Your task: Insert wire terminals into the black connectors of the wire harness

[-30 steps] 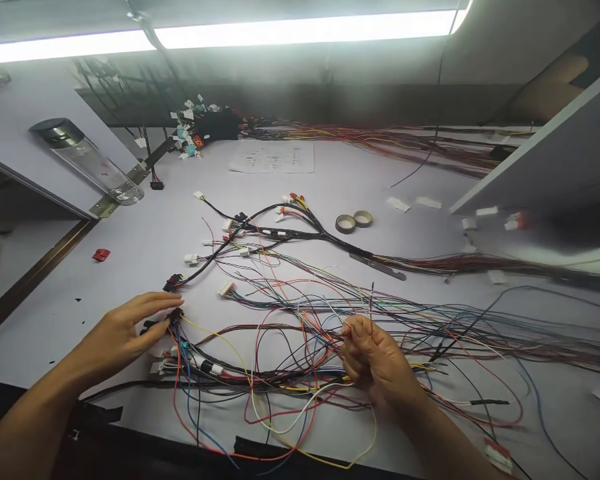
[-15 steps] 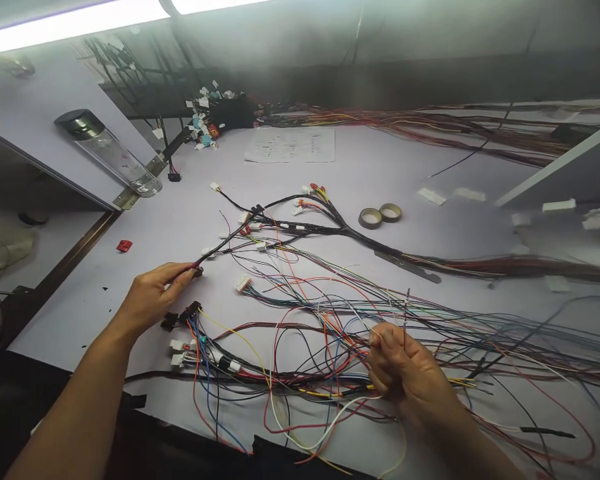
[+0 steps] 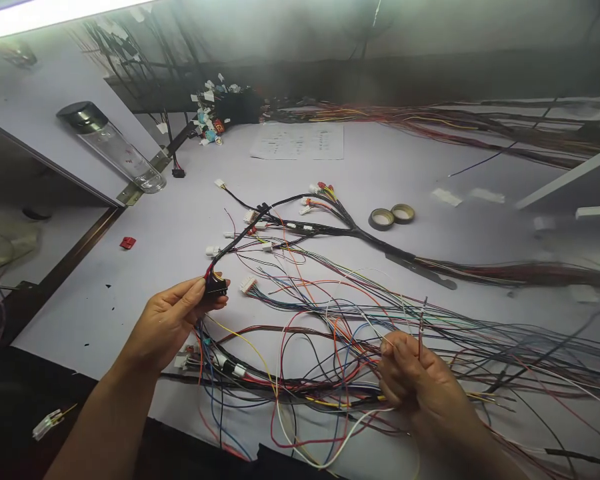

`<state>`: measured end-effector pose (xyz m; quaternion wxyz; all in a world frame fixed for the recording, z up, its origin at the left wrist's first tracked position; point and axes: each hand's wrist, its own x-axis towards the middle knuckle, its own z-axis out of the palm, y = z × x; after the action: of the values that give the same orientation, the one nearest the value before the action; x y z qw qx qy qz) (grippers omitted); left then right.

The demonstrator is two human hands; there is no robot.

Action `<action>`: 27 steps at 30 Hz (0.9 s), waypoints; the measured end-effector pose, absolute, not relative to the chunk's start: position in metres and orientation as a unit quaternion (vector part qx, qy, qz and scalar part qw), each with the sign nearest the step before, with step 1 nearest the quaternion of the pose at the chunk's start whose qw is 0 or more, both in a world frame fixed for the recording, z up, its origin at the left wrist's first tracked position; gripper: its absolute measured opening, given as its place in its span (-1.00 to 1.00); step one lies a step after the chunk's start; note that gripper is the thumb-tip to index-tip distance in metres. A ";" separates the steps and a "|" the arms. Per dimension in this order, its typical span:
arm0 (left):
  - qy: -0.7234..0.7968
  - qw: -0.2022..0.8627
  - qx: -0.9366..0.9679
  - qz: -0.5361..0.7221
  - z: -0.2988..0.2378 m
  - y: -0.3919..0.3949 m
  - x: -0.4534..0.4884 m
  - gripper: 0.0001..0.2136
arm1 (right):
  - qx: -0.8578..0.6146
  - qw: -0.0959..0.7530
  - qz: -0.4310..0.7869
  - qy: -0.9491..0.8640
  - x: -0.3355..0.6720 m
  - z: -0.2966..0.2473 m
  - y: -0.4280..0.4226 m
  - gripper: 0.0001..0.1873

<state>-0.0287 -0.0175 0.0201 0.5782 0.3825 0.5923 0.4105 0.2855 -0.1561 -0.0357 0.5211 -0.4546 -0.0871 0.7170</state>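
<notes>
My left hand [image 3: 173,313] grips a black connector [image 3: 216,287] between thumb and fingers. From the connector, a black-wrapped branch runs up into the taped wire harness [image 3: 325,229] lying across the table. My right hand [image 3: 415,373] is closed on thin wires; a white wire [image 3: 375,323] passes through its pinch. A dark wire with a bare terminal end [image 3: 423,313] sticks up between its fingers. Loose coloured wires spread below and between the hands. A white multi-pin connector [image 3: 249,285] lies to the right of my left hand.
Two tape rolls [image 3: 381,219] sit beyond the harness, near a flat metal strip [image 3: 425,272]. At the left stand a clear bottle [image 3: 117,153] and a small red connector [image 3: 127,243]. A printed sheet [image 3: 297,141] lies at the back, before bundled wires [image 3: 405,123].
My left hand has turned and come nearer, so the black connector now shows in its fingers with the branch bent above it. My right hand keeps its pinch. The view has shifted slightly.
</notes>
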 end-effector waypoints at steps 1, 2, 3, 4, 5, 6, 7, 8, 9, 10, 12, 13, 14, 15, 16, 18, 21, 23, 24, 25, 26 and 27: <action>0.584 0.584 0.386 0.412 0.020 -0.019 -0.027 -0.68 | -0.456 0.522 0.716 -0.086 0.285 -0.036 -0.156 -0.66; 0.577 0.588 0.389 0.412 0.021 -0.021 -0.025 -0.69 | -0.458 0.521 0.715 -0.086 0.285 -0.036 -0.155 -0.65; 0.571 0.592 0.392 0.411 0.021 -0.023 -0.023 -0.69 | -0.460 0.519 0.715 -0.086 0.285 -0.035 -0.155 -0.65; 0.568 0.595 0.394 0.410 0.021 -0.024 -0.022 -0.70 | -0.462 0.517 0.716 -0.085 0.285 -0.035 -0.155 -0.65; 0.566 0.597 0.394 0.410 0.022 -0.026 -0.021 -0.71 | -0.464 0.514 0.716 -0.084 0.285 -0.035 -0.155 -0.65; 0.564 0.598 0.395 0.409 0.023 -0.027 -0.020 -0.71 | -0.466 0.513 0.716 -0.082 0.285 -0.034 -0.155 -0.65; 0.562 0.600 0.395 0.410 0.023 -0.029 -0.019 -0.72 | -0.466 0.514 0.716 -0.080 0.285 -0.034 -0.155 -0.64; 0.559 0.601 0.397 0.410 0.024 -0.031 -0.018 -0.73 | -0.465 0.514 0.716 -0.078 0.286 -0.035 -0.155 -0.64; 0.555 0.603 0.401 0.410 0.024 -0.033 -0.017 -0.74 | -0.464 0.515 0.716 -0.077 0.286 -0.035 -0.156 -0.64; 0.551 0.604 0.406 0.408 0.024 -0.035 -0.016 -0.75 | -0.462 0.516 0.717 -0.077 0.286 -0.035 -0.156 -0.64; 0.548 0.603 0.420 0.400 0.025 -0.040 -0.014 -0.76 | -0.459 0.516 0.719 -0.079 0.286 -0.036 -0.157 -0.65; 0.548 0.601 0.428 0.394 0.025 -0.043 -0.014 -0.76 | -0.458 0.517 0.719 -0.081 0.286 -0.036 -0.157 -0.66; 0.550 0.598 0.433 0.389 0.025 -0.045 -0.013 -0.76 | -0.455 0.518 0.719 -0.082 0.286 -0.036 -0.157 -0.66; 0.553 0.596 0.437 0.385 0.026 -0.048 -0.013 -0.76 | -0.452 0.519 0.720 -0.085 0.287 -0.037 -0.157 -0.67; 0.554 0.596 0.439 0.381 0.027 -0.050 -0.012 -0.76 | -0.450 0.520 0.721 -0.086 0.287 -0.037 -0.158 -0.67; 0.556 0.599 0.440 0.371 0.030 -0.054 -0.010 -0.76 | -0.447 0.520 0.722 -0.087 0.287 -0.039 -0.158 -0.67; 0.563 0.609 0.438 0.346 0.035 -0.058 -0.007 -0.76 | -0.451 0.520 0.720 -0.086 0.287 -0.040 -0.157 -0.68; 0.567 0.614 0.432 0.339 0.036 -0.058 -0.005 -0.77 | -0.454 0.520 0.718 -0.088 0.287 -0.040 -0.157 -0.69; 0.567 0.617 0.429 0.338 0.037 -0.058 -0.004 -0.77 | -0.455 0.519 0.718 -0.090 0.287 -0.040 -0.156 -0.68; 0.566 0.620 0.425 0.337 0.037 -0.058 -0.004 -0.78 | -0.455 0.519 0.718 -0.092 0.288 -0.039 -0.156 -0.68; 0.565 0.625 0.422 0.335 0.036 -0.058 -0.004 -0.78 | -0.455 0.519 0.718 -0.094 0.288 -0.039 -0.156 -0.68; 0.565 0.629 0.418 0.331 0.036 -0.058 -0.004 -0.78 | -0.454 0.518 0.718 -0.094 0.288 -0.038 -0.156 -0.68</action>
<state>-0.0037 -0.0580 0.0362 0.6295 0.4183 0.5647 0.3315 0.2876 -0.1561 -0.0382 0.5185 -0.4543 -0.0944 0.7183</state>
